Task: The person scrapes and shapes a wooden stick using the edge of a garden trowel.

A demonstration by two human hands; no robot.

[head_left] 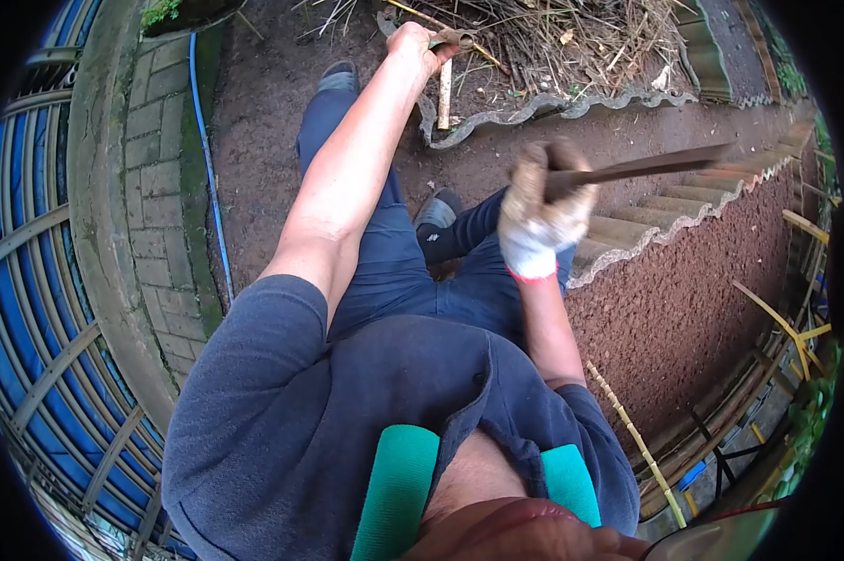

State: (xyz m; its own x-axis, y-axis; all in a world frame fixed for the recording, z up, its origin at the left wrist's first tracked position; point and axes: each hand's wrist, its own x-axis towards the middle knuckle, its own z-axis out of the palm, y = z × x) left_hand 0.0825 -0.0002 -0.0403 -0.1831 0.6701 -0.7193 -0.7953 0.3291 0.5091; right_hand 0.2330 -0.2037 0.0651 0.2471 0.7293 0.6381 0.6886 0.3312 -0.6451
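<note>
My bare left hand [414, 45] reaches far forward, its fingers closed around a short brown stick [454, 39] whose round end faces right. Just below that hand, a pale wooden stake [444, 95] stands against the corrugated edging sheet [543, 103]. In a dirty white work glove, my right hand [545, 206] is raised in front of my right thigh and wrapped round the handle of a machete. The machete's dark blade [651, 166] points right, slightly blurred by motion, and touches nothing that I can see.
Dry stalks and twigs [571, 42] are piled inside the edging. Right of my legs, another corrugated sheet [656, 220] borders a bed of reddish soil [674, 299]. A blue hose [207, 159] runs beside a brick path [160, 178] at left. My feet stand on bare earth.
</note>
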